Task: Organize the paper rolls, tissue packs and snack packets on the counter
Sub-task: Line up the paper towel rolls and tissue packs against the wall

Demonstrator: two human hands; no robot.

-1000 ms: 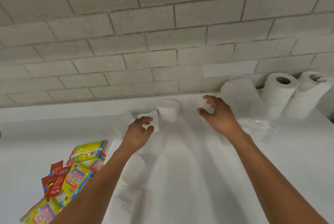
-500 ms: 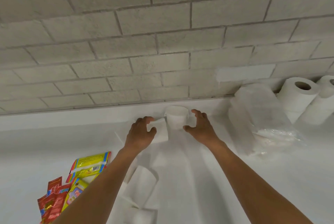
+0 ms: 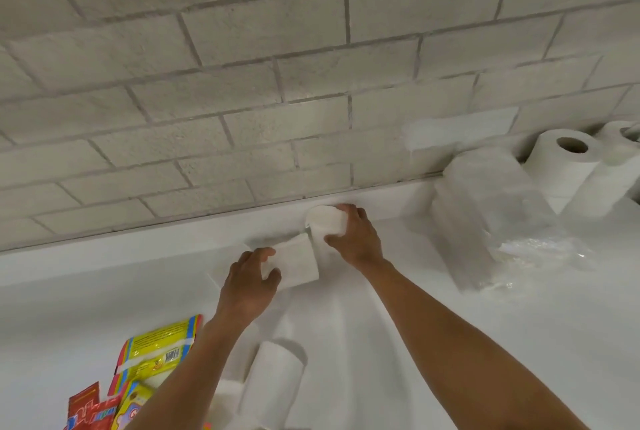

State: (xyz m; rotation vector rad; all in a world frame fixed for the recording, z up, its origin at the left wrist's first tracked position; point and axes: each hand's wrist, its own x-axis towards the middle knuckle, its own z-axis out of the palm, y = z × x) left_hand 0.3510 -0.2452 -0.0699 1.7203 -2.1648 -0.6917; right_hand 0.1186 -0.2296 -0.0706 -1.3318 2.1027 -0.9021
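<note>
Both hands have now closed in: the right hand (image 3: 353,239), spread a moment ago, wraps the small upright white paper roll (image 3: 325,221) at the white surface's (image 3: 485,343) back edge, and the left hand (image 3: 249,285) curls around the lying white roll (image 3: 298,261) touching it. Grouping looks underway.

Bright, overexposed, soft, wide-angle bowing

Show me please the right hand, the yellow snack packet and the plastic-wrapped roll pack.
right hand (image 3: 356,239): head view, back of the hand.
yellow snack packet (image 3: 156,350): head view, its yellow face.
plastic-wrapped roll pack (image 3: 485,207): head view, upper wrapped side.
</note>
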